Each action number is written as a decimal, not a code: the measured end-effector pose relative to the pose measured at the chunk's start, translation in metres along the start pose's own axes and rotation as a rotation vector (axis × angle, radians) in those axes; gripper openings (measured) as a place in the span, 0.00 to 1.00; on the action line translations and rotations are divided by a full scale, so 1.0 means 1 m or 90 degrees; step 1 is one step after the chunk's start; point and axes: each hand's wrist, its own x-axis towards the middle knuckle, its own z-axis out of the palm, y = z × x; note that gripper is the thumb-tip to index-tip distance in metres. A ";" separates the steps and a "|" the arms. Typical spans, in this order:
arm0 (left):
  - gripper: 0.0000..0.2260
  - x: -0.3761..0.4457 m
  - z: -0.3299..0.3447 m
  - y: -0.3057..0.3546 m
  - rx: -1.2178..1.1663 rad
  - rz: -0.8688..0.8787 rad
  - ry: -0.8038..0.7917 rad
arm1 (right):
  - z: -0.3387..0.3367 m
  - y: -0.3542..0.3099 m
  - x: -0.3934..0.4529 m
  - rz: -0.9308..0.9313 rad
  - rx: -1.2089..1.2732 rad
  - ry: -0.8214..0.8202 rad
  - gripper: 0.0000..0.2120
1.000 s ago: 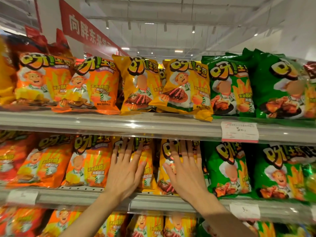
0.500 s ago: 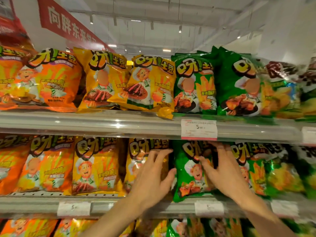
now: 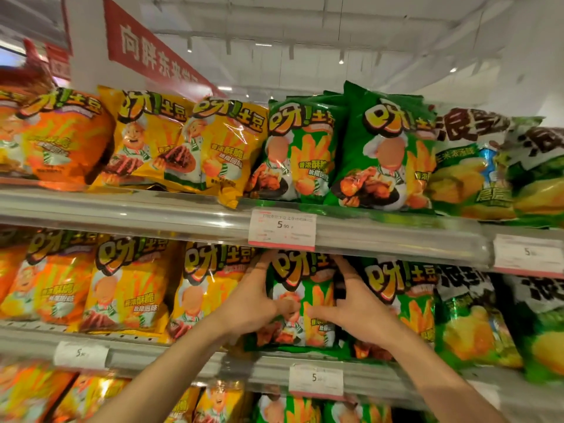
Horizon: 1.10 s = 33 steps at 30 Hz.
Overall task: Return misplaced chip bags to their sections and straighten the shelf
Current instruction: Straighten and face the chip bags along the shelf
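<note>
Both hands on green chip bag, middle shelf, at the yellow/green boundary.

Green bag (image 3: pixel 305 303) stands upright, long axis vertical, between left hand (image 3: pixel 253 303) and right hand (image 3: pixel 354 312). Both equally near, arms reaching up and forward. Each hand spread moderately: fingers along the bag's side edges, thumbs pressed on its front. Yellow bag (image 3: pixel 207 288) just left, another green bag (image 3: pixel 403 303) just right. Likely squaring it in its section.
</note>
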 end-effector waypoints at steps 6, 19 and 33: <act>0.39 0.005 -0.002 0.005 -0.015 0.001 -0.047 | -0.004 -0.002 -0.006 -0.007 -0.038 0.077 0.46; 0.20 -0.036 -0.046 -0.041 0.536 0.191 0.255 | 0.051 -0.026 -0.021 -0.126 -0.385 0.265 0.31; 0.24 -0.031 -0.049 -0.063 0.599 0.146 0.202 | 0.103 -0.038 0.004 -0.099 -0.501 0.222 0.30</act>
